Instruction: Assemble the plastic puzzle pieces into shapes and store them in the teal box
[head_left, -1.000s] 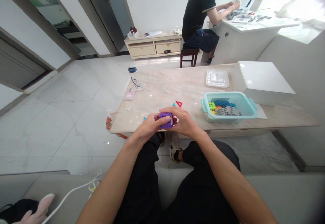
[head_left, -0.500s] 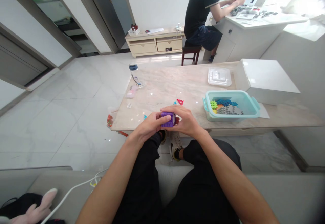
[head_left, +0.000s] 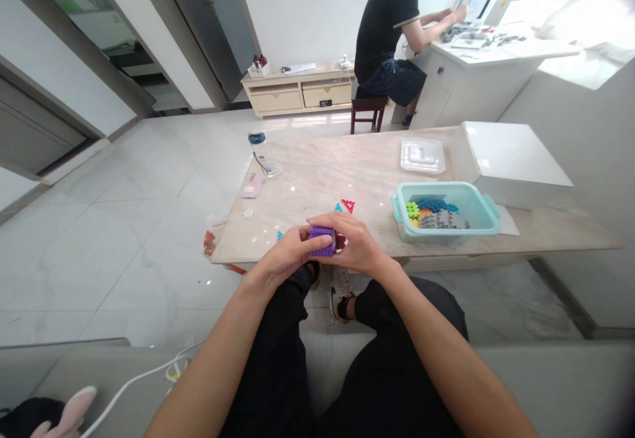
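Note:
A small purple block built of ridged toy pieces (head_left: 321,242) is held between both hands over the table's near edge. My left hand (head_left: 294,247) grips its left side, the thumb lying across the front. My right hand (head_left: 358,242) closes round its right side, fingers over the top. A dark red bit (head_left: 340,241) shows at the block's right end, partly hidden by the right hand. Just beyond the hands lie a red triangular piece (head_left: 348,206) and a small blue piece (head_left: 338,207). Another blue piece (head_left: 280,235) lies close to the left hand.
On the right of the marble-look table (head_left: 317,160) stands a turquoise bin (head_left: 449,231) with green, blue, orange and grey pieces. Behind it are a clear plastic lid (head_left: 423,155) and a white box (head_left: 513,153). A bottle (head_left: 262,157) stands far left. A person (head_left: 389,24) sits at another desk.
The view has shifted slightly. Both hands keep their hold on the purple block, with only a small change in finger position.

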The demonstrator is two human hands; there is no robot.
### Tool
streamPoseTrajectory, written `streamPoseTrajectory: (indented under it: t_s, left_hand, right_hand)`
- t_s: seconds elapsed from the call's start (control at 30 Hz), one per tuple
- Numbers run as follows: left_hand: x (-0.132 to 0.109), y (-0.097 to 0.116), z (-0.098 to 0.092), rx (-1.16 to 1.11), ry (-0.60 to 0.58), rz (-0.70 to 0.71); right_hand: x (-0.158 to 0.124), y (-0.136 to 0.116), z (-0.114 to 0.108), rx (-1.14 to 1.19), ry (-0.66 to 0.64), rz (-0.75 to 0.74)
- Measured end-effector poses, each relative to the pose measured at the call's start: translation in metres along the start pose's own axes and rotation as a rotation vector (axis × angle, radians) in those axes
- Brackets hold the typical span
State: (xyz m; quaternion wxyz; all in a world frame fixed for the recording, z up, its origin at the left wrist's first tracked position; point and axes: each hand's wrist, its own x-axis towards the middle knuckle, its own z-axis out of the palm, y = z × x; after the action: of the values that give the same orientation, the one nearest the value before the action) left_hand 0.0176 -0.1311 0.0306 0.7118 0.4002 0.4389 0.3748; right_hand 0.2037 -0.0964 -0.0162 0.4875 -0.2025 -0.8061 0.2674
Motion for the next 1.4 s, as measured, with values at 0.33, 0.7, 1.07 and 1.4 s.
streamPoseTrajectory:
  t_s: [0.33,0.7,1.07,1.4]
  left_hand:
    - [-0.0009,-0.0001,-0.0010,0.033,0.025,-0.004]
    - [0.0002,-0.0010,-0.0024,0.037,0.017,0.009]
    - [-0.0003,-0.0011,-0.0027,0.055,0.042,0.025]
    - [-0.0002,-0.0009,-0.0039,0.005,-0.009,0.012]
  right_hand:
    - [0.0006,0.0004,0.0016,-0.037,-0.004,-0.014]
    - [0.0023,-0.0051,0.0017,0.031,-0.003,0.054]
    - [0.0021,-0.0038,0.0028,0.080,-0.003,0.071]
    - [0.0002,0.0023,0.0003,0.042,-0.028,0.073]
